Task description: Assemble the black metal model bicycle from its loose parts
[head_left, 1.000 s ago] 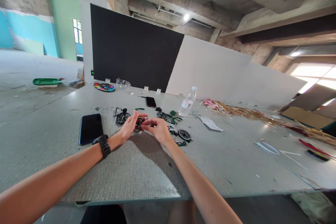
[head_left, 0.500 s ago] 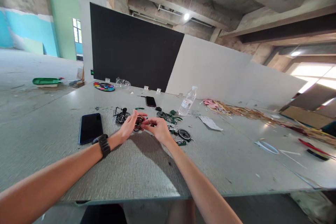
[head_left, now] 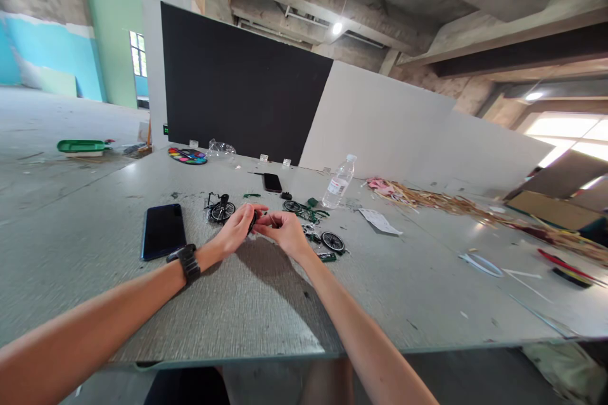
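Note:
My left hand [head_left: 236, 229] is closed around a small spoked toy bicycle wheel [head_left: 253, 221], now seen nearly edge-on between the fingers. Against the wheel's right side, my right hand [head_left: 286, 231] has its thumb and fingertips pinched together. A thin sliver shows by those fingertips, too small to name. Just left of my hands stands a small black model bicycle part [head_left: 221, 209] with a wheel. To their right lie a green model bicycle frame [head_left: 311, 212], a loose spoked wheel [head_left: 333, 242] and a small green piece [head_left: 327, 257].
A dark tablet-like device [head_left: 164, 231] lies left of my wrist, and a phone [head_left: 272, 183] lies beyond my hands. A water bottle [head_left: 339, 183] stands behind the parts, near a paper sheet [head_left: 379, 221]. Wood strips [head_left: 427, 198] cover the far right; a paint palette [head_left: 187, 155] sits far left.
The wheel in my hands has turned from facing me to nearly edge-on, and it is raised slightly. My left fingers have curled further around it. The view has shifted a little.

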A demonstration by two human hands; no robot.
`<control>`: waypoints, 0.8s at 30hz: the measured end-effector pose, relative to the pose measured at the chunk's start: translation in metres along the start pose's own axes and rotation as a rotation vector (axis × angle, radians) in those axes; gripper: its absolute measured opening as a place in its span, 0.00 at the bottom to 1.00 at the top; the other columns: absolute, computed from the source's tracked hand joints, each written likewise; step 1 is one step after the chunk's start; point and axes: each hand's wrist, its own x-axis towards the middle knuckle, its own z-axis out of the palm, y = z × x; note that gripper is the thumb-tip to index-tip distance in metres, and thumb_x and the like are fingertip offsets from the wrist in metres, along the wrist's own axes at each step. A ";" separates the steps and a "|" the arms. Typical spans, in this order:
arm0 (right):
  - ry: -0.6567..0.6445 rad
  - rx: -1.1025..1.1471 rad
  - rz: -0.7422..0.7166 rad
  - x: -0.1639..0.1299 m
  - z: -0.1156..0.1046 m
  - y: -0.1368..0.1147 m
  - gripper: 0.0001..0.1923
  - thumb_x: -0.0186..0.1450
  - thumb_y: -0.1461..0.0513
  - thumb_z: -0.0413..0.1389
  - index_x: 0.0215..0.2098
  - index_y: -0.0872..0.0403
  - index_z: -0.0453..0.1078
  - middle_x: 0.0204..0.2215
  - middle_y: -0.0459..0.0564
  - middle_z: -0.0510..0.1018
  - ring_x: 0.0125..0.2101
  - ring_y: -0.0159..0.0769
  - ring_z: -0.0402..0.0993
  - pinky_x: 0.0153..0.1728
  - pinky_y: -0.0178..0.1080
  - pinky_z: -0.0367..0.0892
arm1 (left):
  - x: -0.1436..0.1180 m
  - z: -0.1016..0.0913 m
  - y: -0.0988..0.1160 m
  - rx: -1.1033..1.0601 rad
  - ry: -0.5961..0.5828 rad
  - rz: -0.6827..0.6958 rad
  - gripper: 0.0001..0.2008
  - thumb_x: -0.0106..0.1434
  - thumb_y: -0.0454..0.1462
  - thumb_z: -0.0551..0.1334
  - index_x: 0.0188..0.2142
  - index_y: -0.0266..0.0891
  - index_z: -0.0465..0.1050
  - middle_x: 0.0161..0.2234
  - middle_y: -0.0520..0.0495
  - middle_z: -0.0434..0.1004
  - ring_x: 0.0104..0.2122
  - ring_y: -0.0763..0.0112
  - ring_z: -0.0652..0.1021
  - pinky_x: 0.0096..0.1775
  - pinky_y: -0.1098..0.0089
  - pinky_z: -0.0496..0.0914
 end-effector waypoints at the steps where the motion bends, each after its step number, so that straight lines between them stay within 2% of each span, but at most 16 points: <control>1: 0.002 -0.001 -0.001 0.000 0.000 0.001 0.14 0.55 0.52 0.68 0.28 0.55 0.80 0.23 0.45 0.78 0.21 0.28 0.59 0.25 0.34 0.53 | 0.000 0.000 0.001 0.016 0.006 0.016 0.32 0.69 0.60 0.49 0.50 0.38 0.78 0.50 0.39 0.78 0.50 0.60 0.75 0.52 0.63 0.69; 4: 0.005 -0.004 -0.016 0.001 0.001 0.004 0.14 0.55 0.52 0.68 0.29 0.56 0.80 0.25 0.46 0.79 0.22 0.29 0.61 0.26 0.34 0.55 | -0.001 0.000 0.001 0.034 -0.013 0.018 0.32 0.71 0.58 0.46 0.52 0.39 0.76 0.54 0.39 0.76 0.56 0.59 0.72 0.58 0.61 0.65; 9: 0.003 0.029 -0.029 0.002 0.001 0.007 0.15 0.55 0.52 0.69 0.31 0.55 0.77 0.27 0.47 0.80 0.24 0.30 0.67 0.27 0.35 0.60 | 0.001 -0.001 -0.003 0.020 -0.051 -0.011 0.34 0.71 0.59 0.45 0.55 0.39 0.74 0.58 0.39 0.73 0.60 0.57 0.70 0.61 0.58 0.62; 15: 0.021 0.116 0.047 0.000 0.001 0.005 0.32 0.52 0.54 0.71 0.52 0.53 0.71 0.27 0.46 0.80 0.25 0.34 0.73 0.27 0.36 0.65 | 0.001 -0.001 -0.002 0.044 -0.040 0.033 0.33 0.71 0.59 0.44 0.59 0.42 0.71 0.60 0.41 0.71 0.62 0.57 0.68 0.65 0.56 0.58; 20: -0.070 0.184 0.064 0.002 0.001 0.007 0.32 0.53 0.53 0.70 0.53 0.55 0.72 0.27 0.46 0.80 0.29 0.36 0.77 0.34 0.39 0.69 | 0.001 -0.002 -0.003 0.084 -0.047 0.037 0.34 0.72 0.58 0.42 0.64 0.41 0.65 0.65 0.41 0.65 0.65 0.58 0.65 0.66 0.55 0.56; 24: -0.109 0.249 0.100 0.002 0.000 0.010 0.33 0.54 0.53 0.69 0.54 0.57 0.72 0.29 0.47 0.81 0.31 0.37 0.78 0.36 0.39 0.69 | 0.001 -0.001 -0.006 0.080 -0.066 0.039 0.35 0.72 0.58 0.42 0.64 0.39 0.65 0.65 0.40 0.66 0.65 0.59 0.65 0.66 0.57 0.57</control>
